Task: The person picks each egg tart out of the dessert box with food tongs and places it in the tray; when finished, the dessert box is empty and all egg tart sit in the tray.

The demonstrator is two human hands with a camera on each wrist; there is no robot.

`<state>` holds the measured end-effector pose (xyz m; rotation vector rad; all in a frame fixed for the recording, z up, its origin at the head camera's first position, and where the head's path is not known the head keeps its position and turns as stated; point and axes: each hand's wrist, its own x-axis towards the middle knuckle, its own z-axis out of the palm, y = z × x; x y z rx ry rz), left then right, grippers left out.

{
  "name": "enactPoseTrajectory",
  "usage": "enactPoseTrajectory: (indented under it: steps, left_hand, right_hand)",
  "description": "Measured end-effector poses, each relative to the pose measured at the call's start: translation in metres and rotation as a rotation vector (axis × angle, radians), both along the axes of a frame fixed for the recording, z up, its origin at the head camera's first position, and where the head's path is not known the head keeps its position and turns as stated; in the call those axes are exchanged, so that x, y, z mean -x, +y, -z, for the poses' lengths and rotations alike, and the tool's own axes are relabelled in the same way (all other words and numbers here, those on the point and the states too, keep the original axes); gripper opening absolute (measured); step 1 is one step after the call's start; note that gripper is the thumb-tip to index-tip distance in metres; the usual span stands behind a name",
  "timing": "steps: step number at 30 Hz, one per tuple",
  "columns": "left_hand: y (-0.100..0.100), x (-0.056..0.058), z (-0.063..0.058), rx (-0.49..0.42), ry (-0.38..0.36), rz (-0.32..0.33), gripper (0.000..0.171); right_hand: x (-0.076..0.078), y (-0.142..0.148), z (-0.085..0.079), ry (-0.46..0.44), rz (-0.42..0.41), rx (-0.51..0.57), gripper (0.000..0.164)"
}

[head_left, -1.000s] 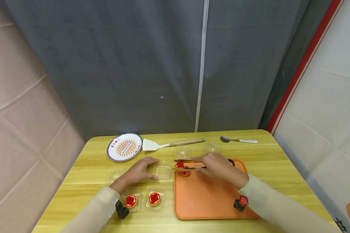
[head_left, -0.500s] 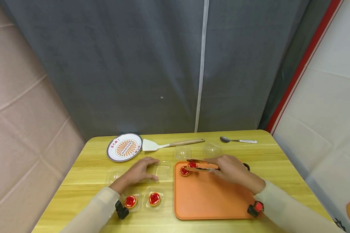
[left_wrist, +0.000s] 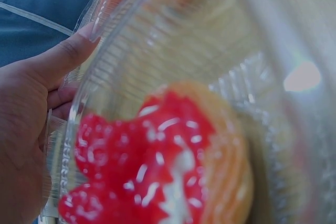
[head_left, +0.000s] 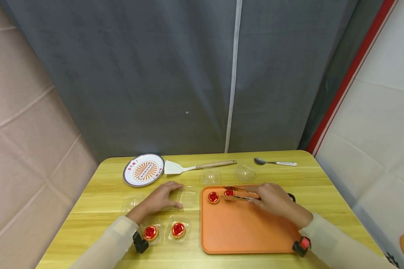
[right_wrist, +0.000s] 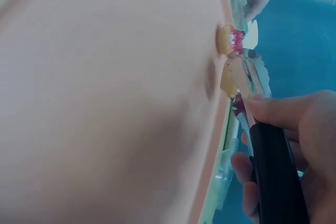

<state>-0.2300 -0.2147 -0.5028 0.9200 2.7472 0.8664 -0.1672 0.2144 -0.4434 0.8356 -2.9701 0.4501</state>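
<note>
My right hand (head_left: 272,200) grips black-handled tongs (right_wrist: 247,74) over the orange tray (head_left: 249,231). Between the tongs' tips is a red-topped tart (head_left: 229,192); a shadow beside it in the right wrist view suggests it hangs just above the tray. A second tart (head_left: 213,197) sits on the tray to its left. My left hand (head_left: 159,196) lies with thumb and fingers spread about an opened clear plastic box (head_left: 188,198), apparently touching it. Nearer the front edge, two more clear boxes each hold a tart, one left (head_left: 150,232) and one right (head_left: 178,229).
A patterned plate (head_left: 144,170) and a white spatula (head_left: 175,167) with a wooden handle lie at the back. A spoon (head_left: 260,161) is at the back right. Clear lids (head_left: 211,176) stand up behind the tray. Grey cloth (head_left: 155,93) hangs behind the table.
My right hand has moved right with the tongs, carrying the tart from the tray's left edge to the right of the other tart. The left hand has stayed in place.
</note>
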Motion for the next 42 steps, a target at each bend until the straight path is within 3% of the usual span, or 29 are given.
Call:
enactPoseTrajectory:
  steps: [10,20,29,38,42]
  left_hand:
    - [-0.002,-0.001,0.001,-0.001,0.005,-0.008,0.082]
    - [-0.002,-0.002,0.000,0.021,0.001,-0.022,0.083]
    - [0.000,-0.004,-0.010,0.066,-0.013,-0.024,0.087]
    - [-0.010,-0.004,-0.018,0.078,0.015,-0.041,0.098]
    - [-0.025,-0.017,-0.027,0.056,0.006,-0.075,0.098]
  right_hand:
    - [-0.002,0.002,0.010,0.050,-0.020,-0.021,0.047]
    - [-0.004,0.003,0.007,-0.008,-0.007,-0.001,0.052]
    - [-0.006,-0.003,0.007,0.102,-0.057,-0.040,0.065]
    - [-0.008,-0.029,-0.002,0.011,-0.063,-0.020,0.075]
    - [-0.008,-0.048,-0.005,0.027,-0.110,-0.040,0.076]
